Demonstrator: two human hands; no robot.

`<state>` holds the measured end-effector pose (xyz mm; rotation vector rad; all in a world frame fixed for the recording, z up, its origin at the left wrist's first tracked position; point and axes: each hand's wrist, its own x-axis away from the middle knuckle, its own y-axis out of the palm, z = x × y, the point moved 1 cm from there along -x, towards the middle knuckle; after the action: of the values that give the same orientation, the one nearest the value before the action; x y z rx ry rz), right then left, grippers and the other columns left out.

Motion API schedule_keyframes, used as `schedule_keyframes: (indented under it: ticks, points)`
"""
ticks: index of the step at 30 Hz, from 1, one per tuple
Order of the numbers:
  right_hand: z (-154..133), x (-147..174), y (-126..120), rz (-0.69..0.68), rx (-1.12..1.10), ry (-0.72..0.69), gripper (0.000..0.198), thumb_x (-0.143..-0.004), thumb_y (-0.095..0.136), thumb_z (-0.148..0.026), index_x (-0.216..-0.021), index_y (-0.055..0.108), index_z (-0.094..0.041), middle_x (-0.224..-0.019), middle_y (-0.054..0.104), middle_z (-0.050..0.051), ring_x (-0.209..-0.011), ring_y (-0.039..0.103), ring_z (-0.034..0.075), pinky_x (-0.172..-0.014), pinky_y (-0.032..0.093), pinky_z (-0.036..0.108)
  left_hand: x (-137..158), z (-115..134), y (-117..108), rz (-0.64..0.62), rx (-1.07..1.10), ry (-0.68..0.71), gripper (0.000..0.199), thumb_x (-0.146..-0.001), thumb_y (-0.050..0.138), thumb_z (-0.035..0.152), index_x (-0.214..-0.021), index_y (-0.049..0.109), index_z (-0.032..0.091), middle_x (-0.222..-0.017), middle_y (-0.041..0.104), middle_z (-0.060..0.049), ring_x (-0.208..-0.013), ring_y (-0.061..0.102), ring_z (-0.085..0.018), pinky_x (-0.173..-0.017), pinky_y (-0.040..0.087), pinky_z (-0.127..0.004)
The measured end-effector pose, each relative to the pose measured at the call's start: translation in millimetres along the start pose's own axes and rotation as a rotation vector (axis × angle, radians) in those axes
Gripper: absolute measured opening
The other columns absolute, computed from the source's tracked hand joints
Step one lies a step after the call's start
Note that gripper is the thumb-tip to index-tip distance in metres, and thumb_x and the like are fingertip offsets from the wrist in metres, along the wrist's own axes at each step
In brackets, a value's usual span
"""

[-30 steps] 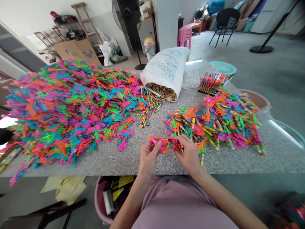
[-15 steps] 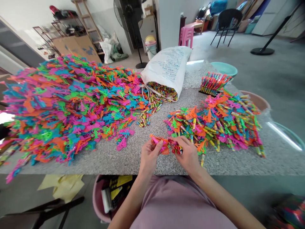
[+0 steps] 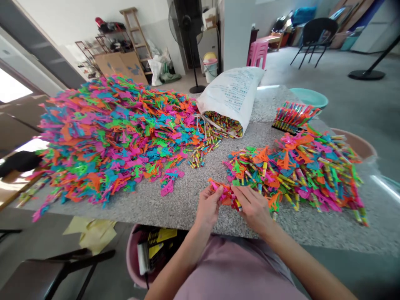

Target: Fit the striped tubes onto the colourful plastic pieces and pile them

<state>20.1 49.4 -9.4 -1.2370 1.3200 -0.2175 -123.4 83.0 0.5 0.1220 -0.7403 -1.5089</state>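
My left hand (image 3: 208, 206) is closed in a pinch on a few orange and pink plastic pieces (image 3: 225, 196), above the grey speckled counter. Close beside it, my right hand (image 3: 255, 208) has its fingers curled round several short printed tubes (image 3: 236, 204), red and yellow, touching the ends of the plastic pieces. Its fingers partly cover these tubes. To the right lies a heap of coloured plastic pieces with tubes on them (image 3: 290, 171). A large pile of loose plastic pieces (image 3: 118, 137) spreads over the left side.
A white sack (image 3: 233, 89) lies on the counter (image 3: 175, 212), loose tubes spilling from its mouth. Behind the right heap stands a black rack of upright tubes (image 3: 289, 118). Below the front edge is a pink tub (image 3: 133, 254) with packages; a dark chair (image 3: 40, 275) stands lower left.
The view has turned, so the scene sits further right. My right hand has come closer to my left, its fingers now over the joint between tubes and plastic pieces.
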Motion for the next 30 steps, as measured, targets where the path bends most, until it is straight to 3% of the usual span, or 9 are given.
schedule_keyframes:
  ticks: [4,9,11,14,17,20,23,26,30]
  points:
    - [-1,2,7,0.02,-0.086,0.081,0.061,-0.07,0.043,0.0,-0.129,0.05,-0.011,-0.111,0.063,0.014,-0.103,0.059,0.025,-0.087,0.051,0.037,1,-3,4,-0.004,-0.136,0.198,0.023,-0.072,0.073,0.034,-0.081,0.067,0.014,-0.076,0.068,-0.002,-0.067,0.06,-0.011,-0.072,0.049,-0.024]
    - [21,-3,-6,0.013,-0.024,0.182,0.056,-0.072,0.044,-0.002,-0.125,0.054,-0.017,-0.107,0.064,0.01,-0.1,0.059,0.024,-0.085,0.05,0.036,-30,34,-23,-0.181,-0.611,0.178,0.045,-0.068,0.075,0.041,-0.105,0.063,0.018,-0.104,0.067,-0.01,-0.096,0.061,-0.023,-0.086,0.047,-0.036]
    - [46,-6,-21,0.073,0.12,0.35,0.049,-0.074,0.047,-0.006,-0.12,0.057,-0.018,-0.103,0.064,0.011,-0.097,0.059,0.026,-0.084,0.049,0.038,-52,62,-55,0.083,-0.923,0.341,0.059,-0.066,0.076,0.039,-0.119,0.057,0.019,-0.124,0.058,-0.014,-0.114,0.053,-0.029,-0.096,0.041,-0.043]
    - [82,-10,-41,0.195,0.315,0.527,0.038,-0.076,0.054,-0.015,-0.113,0.06,-0.018,-0.108,0.06,0.013,-0.102,0.054,0.03,-0.085,0.047,0.043,-79,92,-110,0.691,-1.434,0.469,0.062,-0.071,0.07,0.04,-0.125,0.053,0.014,-0.143,0.036,-0.021,-0.134,0.027,-0.04,-0.102,0.028,-0.057]
    - [92,-13,-42,0.238,0.324,0.527,0.034,-0.076,0.058,-0.02,-0.11,0.063,-0.017,-0.114,0.054,0.015,-0.106,0.05,0.032,-0.086,0.046,0.044,-93,95,-147,0.793,-1.661,0.437,0.046,-0.076,0.065,0.039,-0.112,0.062,0.01,-0.14,0.039,-0.025,-0.134,0.023,-0.044,-0.102,0.022,-0.062]
    - [71,-15,-25,0.259,0.14,0.516,0.038,-0.079,0.057,-0.02,-0.117,0.061,-0.018,-0.106,0.057,0.013,-0.099,0.055,0.03,-0.086,0.046,0.044,-94,83,-154,0.638,-1.588,0.548,0.029,-0.078,0.063,0.034,-0.098,0.064,0.015,-0.124,0.055,-0.019,-0.127,0.037,-0.038,-0.101,0.028,-0.055]
    - [38,-21,-2,0.194,-0.256,0.53,0.033,-0.083,0.056,-0.024,-0.116,0.058,-0.019,-0.092,0.063,0.008,-0.081,0.061,0.023,-0.075,0.051,0.036,-82,66,-134,0.327,-1.296,0.582,0.022,-0.075,0.066,0.031,-0.093,0.061,0.018,-0.092,0.066,-0.009,-0.094,0.06,-0.026,-0.087,0.043,-0.041]
    - [12,-30,14,0.058,-0.551,0.544,0.02,-0.083,0.061,-0.03,-0.099,0.061,-0.019,-0.082,0.065,0.004,-0.073,0.062,0.02,-0.069,0.051,0.031,-58,52,-98,0.01,-0.963,0.384,0.038,-0.066,0.076,0.033,-0.097,0.058,0.02,-0.065,0.062,0.002,-0.062,0.061,-0.018,-0.063,0.046,-0.028]
    - [0,-36,18,-0.007,-0.722,0.502,0.017,-0.083,0.063,-0.03,-0.095,0.065,-0.019,-0.094,0.068,0.006,-0.09,0.063,0.022,-0.081,0.05,0.034,-23,42,-55,-0.23,-0.678,0.124,0.036,-0.057,0.084,0.029,-0.082,0.062,0.017,-0.062,0.064,0.002,-0.056,0.061,-0.013,-0.055,0.045,-0.022]
